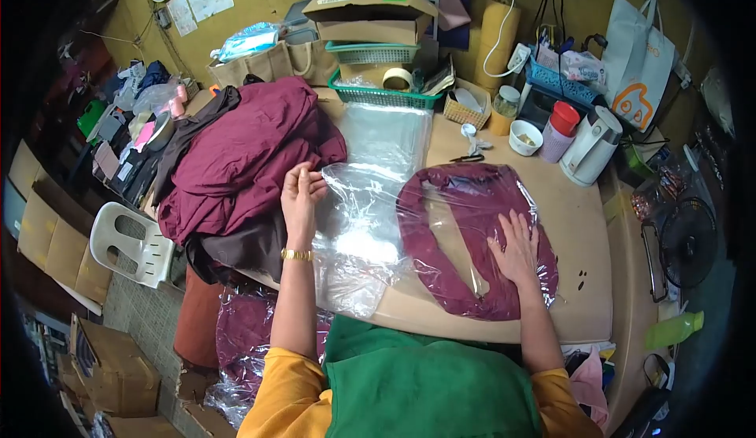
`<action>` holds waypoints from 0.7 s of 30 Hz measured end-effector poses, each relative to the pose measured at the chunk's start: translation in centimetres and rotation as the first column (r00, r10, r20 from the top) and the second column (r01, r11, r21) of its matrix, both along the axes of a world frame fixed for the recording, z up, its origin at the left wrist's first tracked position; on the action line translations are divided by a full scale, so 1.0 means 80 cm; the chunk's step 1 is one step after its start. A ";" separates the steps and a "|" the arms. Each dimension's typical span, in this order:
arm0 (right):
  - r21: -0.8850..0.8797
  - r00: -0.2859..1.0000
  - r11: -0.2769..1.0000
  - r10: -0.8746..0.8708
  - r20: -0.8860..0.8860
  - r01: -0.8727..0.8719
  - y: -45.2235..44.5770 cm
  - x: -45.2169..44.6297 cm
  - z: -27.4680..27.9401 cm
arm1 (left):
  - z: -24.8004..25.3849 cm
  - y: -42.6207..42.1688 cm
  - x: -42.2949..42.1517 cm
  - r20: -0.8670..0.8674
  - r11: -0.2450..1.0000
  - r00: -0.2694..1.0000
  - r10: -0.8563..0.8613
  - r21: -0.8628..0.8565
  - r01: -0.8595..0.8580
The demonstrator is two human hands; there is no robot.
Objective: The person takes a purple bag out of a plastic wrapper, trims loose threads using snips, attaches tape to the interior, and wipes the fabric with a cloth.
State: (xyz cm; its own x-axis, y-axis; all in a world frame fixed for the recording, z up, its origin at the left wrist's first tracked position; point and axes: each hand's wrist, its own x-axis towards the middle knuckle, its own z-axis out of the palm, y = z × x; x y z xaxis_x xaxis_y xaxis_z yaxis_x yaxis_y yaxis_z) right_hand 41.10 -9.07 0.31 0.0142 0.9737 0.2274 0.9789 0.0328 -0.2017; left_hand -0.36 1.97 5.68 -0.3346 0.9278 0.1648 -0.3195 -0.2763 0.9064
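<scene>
A maroon ring-shaped fabric piece (421,225) lies on the table inside a clear plastic bag (358,198). My right hand (516,247) rests flat on the bagged fabric at its right side, fingers spread. At the other end, my left hand (302,192) has its fingers pinched on the bag's left edge, raised slightly beside the heap. A stack of flat clear plastic bags (386,135) lies behind, partly covered by the bag. Left of my left hand is a large heap of maroon fabric (244,154), with dark brown cloth (236,257) beneath it.
Green baskets (382,95) with a tape roll (397,80) and a cardboard box (370,19) stand at the back. A small bowl (525,137), a purple cup (557,140) and a white kettle (591,148) line the back right. A white chair (130,241) stands left; bagged maroon fabric (248,335) lies below.
</scene>
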 end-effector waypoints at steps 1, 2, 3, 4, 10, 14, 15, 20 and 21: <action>0.023 0.999 0.999 -0.031 0.009 0.031 0.001 0.000 -0.002 | 0.003 -0.020 -0.002 -0.232 0.999 0.972 0.030 -0.030 -0.038; 0.012 1.000 0.999 -0.030 0.009 0.030 0.002 0.000 -0.002 | -0.008 -0.042 -0.007 -0.470 0.999 0.882 -0.030 -0.041 0.012; 0.016 0.999 0.999 -0.031 0.015 0.031 0.003 0.000 -0.001 | -0.018 -0.068 0.003 -0.730 0.985 0.662 0.169 0.143 -0.094; 0.022 0.999 0.999 -0.034 0.021 0.033 0.003 0.000 0.000 | -0.026 -0.093 0.018 -0.862 0.930 0.348 0.368 0.347 -0.123; 0.020 0.998 0.998 -0.061 0.027 0.061 0.004 0.000 0.000 | -0.060 -0.154 -0.021 -0.490 0.951 0.836 -0.247 -0.290 0.111; 0.013 0.999 0.999 -0.044 -0.001 0.044 0.007 0.014 -0.001 | -0.021 -0.174 -0.079 -0.682 0.961 0.729 0.064 -0.154 -0.229; -0.049 0.991 0.998 0.042 -0.124 -0.049 0.011 0.025 0.006 | -0.006 -0.178 -0.069 -0.796 0.939 0.565 0.216 0.011 -0.343; 0.292 0.901 0.942 0.264 -0.344 -0.165 -0.029 0.000 0.078 | 0.015 -0.191 -0.017 -0.862 0.997 0.503 0.056 0.021 -0.075; 0.289 0.845 0.910 0.393 -0.364 -0.298 -0.046 -0.019 0.092 | 0.032 -0.194 0.008 -0.924 0.996 0.376 0.068 0.040 -0.081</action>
State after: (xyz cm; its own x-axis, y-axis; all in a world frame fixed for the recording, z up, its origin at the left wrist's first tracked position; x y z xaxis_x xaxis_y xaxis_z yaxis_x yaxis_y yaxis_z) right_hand 39.55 -12.75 7.68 -0.1772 0.8605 0.4776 0.7273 0.4414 -0.5255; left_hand 0.31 -13.51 8.21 -0.0491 0.9111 0.4093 0.7393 -0.2424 0.6282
